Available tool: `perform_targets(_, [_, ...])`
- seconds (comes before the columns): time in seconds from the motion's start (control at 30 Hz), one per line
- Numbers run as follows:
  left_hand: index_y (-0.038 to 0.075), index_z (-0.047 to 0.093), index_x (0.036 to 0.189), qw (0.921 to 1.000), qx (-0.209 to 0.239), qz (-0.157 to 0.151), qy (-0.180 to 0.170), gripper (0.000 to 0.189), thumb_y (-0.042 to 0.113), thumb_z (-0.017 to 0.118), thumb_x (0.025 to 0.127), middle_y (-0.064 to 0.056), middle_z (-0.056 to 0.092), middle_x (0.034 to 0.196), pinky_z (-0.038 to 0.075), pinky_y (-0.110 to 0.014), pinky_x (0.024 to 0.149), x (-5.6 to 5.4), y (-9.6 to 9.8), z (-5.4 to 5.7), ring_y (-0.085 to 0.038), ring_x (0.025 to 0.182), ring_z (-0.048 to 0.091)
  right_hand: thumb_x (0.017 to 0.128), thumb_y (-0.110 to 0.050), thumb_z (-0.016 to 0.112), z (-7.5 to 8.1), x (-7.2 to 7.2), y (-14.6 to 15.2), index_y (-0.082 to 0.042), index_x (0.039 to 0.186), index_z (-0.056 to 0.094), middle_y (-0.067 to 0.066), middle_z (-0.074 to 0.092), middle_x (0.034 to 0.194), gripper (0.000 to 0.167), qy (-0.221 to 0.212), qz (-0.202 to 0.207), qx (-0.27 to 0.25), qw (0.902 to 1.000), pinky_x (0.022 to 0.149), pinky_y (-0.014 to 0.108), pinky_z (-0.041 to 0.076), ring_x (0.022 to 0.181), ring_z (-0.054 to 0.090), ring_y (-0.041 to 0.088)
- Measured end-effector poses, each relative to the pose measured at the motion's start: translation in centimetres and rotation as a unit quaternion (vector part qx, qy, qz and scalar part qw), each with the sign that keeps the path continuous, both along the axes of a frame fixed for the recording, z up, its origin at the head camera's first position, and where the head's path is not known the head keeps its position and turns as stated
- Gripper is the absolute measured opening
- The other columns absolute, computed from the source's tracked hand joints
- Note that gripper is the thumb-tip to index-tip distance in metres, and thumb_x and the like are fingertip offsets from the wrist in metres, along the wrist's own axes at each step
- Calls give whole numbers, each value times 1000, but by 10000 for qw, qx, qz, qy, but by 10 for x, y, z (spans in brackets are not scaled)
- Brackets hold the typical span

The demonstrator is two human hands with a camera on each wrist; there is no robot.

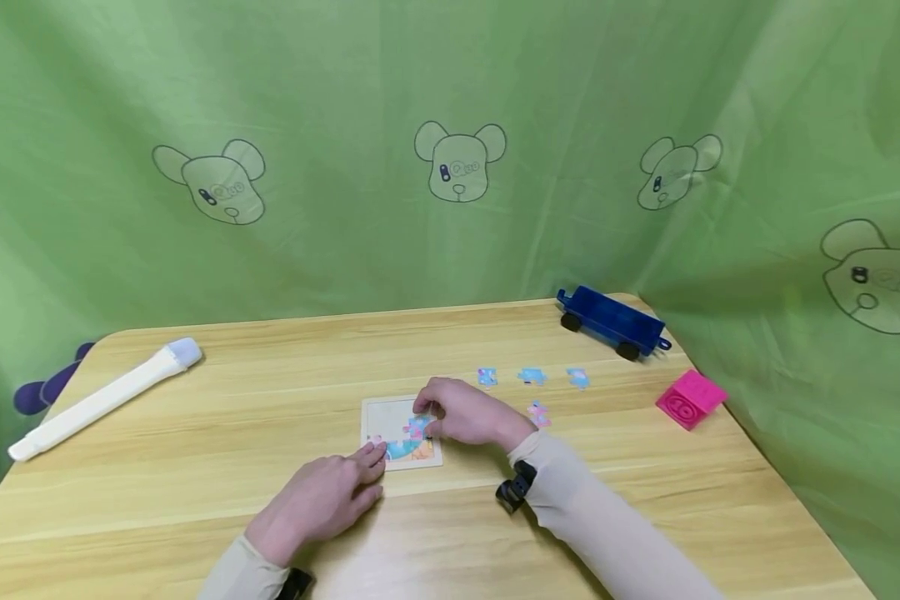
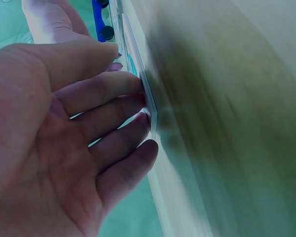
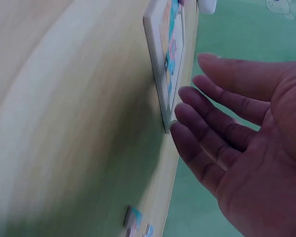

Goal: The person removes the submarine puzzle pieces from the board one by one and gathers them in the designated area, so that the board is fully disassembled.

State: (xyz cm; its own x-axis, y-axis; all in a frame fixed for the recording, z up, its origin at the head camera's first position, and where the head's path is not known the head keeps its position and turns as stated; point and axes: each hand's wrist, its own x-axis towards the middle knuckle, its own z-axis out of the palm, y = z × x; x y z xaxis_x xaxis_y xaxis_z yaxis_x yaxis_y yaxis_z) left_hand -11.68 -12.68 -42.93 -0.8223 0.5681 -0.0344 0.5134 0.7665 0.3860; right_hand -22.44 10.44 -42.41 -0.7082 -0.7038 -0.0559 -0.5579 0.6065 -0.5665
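A small jigsaw puzzle tray (image 1: 387, 410) lies on the table, with pieces joined along its near side (image 1: 401, 451) and the upper part bare. Over its right side is my right hand (image 1: 467, 412), thumb and fingers apart beside a blue and pink puzzle piece (image 1: 418, 427) lying in the tray. In the right wrist view the right hand (image 3: 246, 128) has loosely bent fingers and nothing between them. My left hand (image 1: 328, 498) rests its fingertips on the tray's near left corner; the left wrist view shows those fingers (image 2: 113, 106) extended against the tray's edge.
Loose puzzle pieces lie right of the tray, three in a row (image 1: 532, 377) and a pink one (image 1: 538, 413) nearer. Farther right are a blue toy wagon (image 1: 613, 320) and a pink block (image 1: 691, 400). A white stick-like object (image 1: 105, 402) lies at the left.
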Motion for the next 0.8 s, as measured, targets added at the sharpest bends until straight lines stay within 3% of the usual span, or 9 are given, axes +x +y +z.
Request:
perform_targets(0.23, [-3,60,130,9999,64,-48,97,40,21,61,98,-18,49,143,47,-51,98,1,0,0,-40,122,53,88,-13,73,-3,3,-11,-5,115,68,2,59,108,28,123,41,343,9993,94,32,46,102,54,17])
perform_targets(0.8, [-3,61,129,9998,94,-79,158,40,20,62,97,-18,49,142,47,-50,98,2,-1,0,-37,124,52,86,-11,76,-4,0,-18,-10,107,65,0,52,99,23,40,-88,534,9985,83,30,47,92,51,16])
